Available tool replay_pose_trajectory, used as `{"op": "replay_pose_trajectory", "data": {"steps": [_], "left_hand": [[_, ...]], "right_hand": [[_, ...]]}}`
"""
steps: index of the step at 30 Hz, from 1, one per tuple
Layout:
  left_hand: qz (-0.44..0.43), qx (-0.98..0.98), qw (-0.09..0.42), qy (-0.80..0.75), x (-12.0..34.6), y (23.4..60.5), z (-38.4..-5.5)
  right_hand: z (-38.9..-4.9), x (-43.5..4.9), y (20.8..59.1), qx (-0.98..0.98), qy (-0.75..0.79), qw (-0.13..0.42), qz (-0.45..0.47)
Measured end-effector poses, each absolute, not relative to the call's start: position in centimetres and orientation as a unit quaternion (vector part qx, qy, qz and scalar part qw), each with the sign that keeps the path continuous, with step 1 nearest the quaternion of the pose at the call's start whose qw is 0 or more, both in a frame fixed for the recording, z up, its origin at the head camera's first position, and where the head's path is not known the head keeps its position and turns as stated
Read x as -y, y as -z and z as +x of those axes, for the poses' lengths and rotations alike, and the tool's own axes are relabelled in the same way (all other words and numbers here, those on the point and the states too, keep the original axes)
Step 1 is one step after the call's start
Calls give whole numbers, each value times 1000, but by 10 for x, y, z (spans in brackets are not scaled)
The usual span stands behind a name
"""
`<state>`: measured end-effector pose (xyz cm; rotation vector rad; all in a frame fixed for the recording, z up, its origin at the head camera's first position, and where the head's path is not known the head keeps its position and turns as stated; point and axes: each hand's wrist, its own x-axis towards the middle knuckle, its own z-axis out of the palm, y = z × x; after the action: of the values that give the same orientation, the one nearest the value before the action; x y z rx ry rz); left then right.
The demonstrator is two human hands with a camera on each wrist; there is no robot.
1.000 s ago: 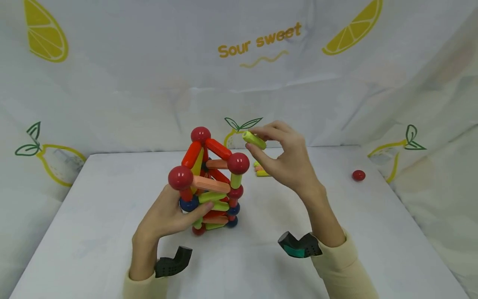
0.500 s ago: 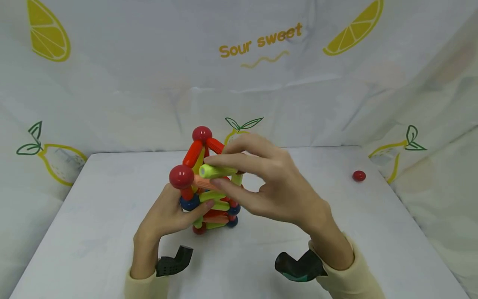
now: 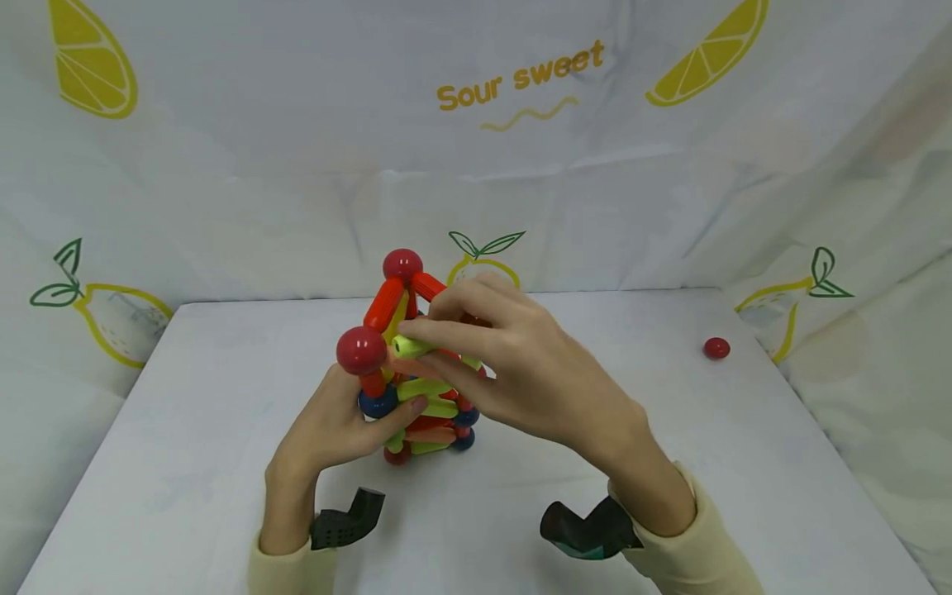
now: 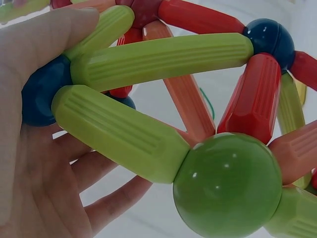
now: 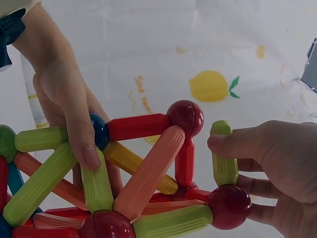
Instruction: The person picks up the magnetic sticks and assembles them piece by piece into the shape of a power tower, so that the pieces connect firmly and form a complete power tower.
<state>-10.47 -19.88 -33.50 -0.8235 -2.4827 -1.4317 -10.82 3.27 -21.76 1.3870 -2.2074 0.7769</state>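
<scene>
My left hand (image 3: 327, 426) grips the left side of an upright tower (image 3: 427, 426) of magnetic rods and balls. In the left wrist view its thumb lies over a blue ball (image 4: 42, 91) and a green rod, with the other fingers behind. My right hand (image 3: 521, 364) pinches a short yellow-green magnetic rod (image 5: 225, 166) between thumb and fingers at the tower's upper right. One end of that rod meets a dark red ball (image 5: 229, 207) of the tower; the other end stands apart from the top-level red ball (image 5: 185, 118). In the head view, the right hand hides the tower's upper right corner.
A loose red ball (image 3: 716, 348) lies at the right of the white table (image 3: 223, 355). Behind stands a white curtain (image 3: 297, 165) printed with lemons. Dark wrist-worn mounts (image 3: 348, 519) stick out inward from both sleeves.
The right hand has come left and nearer with the magnetic rod, from beside the tower to its upper right corner. Small rods lying behind are now covered. The left hand stays put.
</scene>
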Motion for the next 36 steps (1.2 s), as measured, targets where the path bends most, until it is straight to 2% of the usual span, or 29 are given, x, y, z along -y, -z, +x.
{"op": "replay_pose_trajectory", "data": {"steps": [5,15,18,20,25,27,32,36], "left_hand": [[-270,832,76,479,198,335,-104],[-269,837,86,468,200,335,-103],[-286,823,83,483,199,336,-105],[-299,807,64,505,199,337,-106],[-311,787,21,533,204,339,-105],[-304,795,29,523,206,341,-104],[-301,804,53,510,208,344,-106],[-302,807,71,503,207,346,-107]], "right_hand": [[-108,-29,218,808,-252,221,484],[-106,-13,223,818,-170,285,469],[-110,-19,226,807,-220,282,470],[-117,-29,232,793,-290,282,456],[-156,-63,268,796,-426,283,323],[-174,-75,292,837,-418,241,259],[-204,-92,354,928,-327,68,166],[-214,-99,387,953,-276,5,128]]}}
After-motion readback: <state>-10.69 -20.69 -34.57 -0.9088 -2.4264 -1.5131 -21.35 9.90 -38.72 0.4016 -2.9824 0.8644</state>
